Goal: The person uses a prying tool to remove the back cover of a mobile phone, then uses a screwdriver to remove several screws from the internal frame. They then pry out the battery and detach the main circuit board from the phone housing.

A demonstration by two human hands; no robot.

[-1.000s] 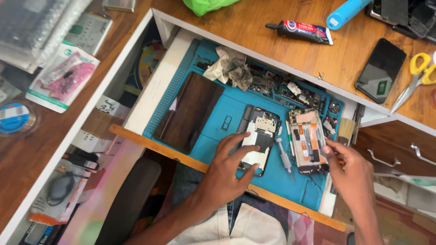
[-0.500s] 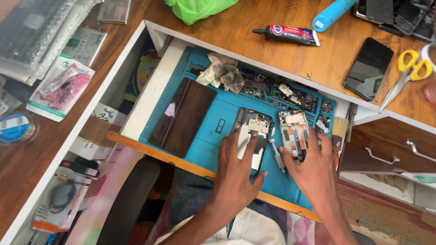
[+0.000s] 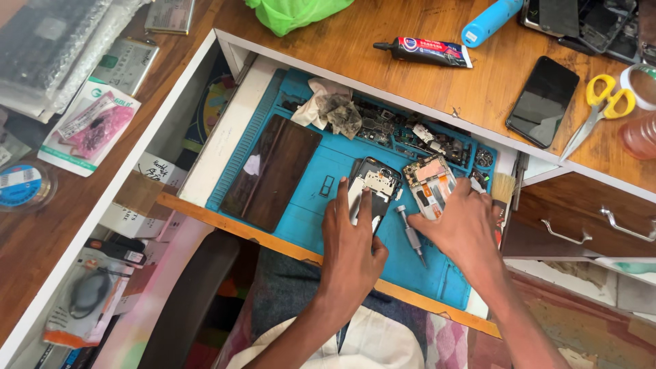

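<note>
My left hand (image 3: 352,246) lies flat on a blue work mat (image 3: 321,160) in a pulled-out drawer, its fingers pressing on an opened phone body (image 3: 374,183) with a dark frame. My right hand (image 3: 465,229) rests just to the right, fingers on a second opened phone part (image 3: 428,181) showing a board and orange ribbon. A small screwdriver (image 3: 412,236) lies on the mat between both hands. A dark phone back panel (image 3: 272,171) lies at the mat's left.
Crumpled cloth (image 3: 331,106) and several small parts fill the mat's far tray. On the wooden desk lie a glue tube (image 3: 424,51), a black phone (image 3: 545,100), yellow scissors (image 3: 596,109), a blue cylinder (image 3: 492,20). A brush (image 3: 503,188) sits at the right.
The view has shifted and drawn nearer. My right hand moved left and up onto the second phone part; my left hand stays on the dark-framed phone.
</note>
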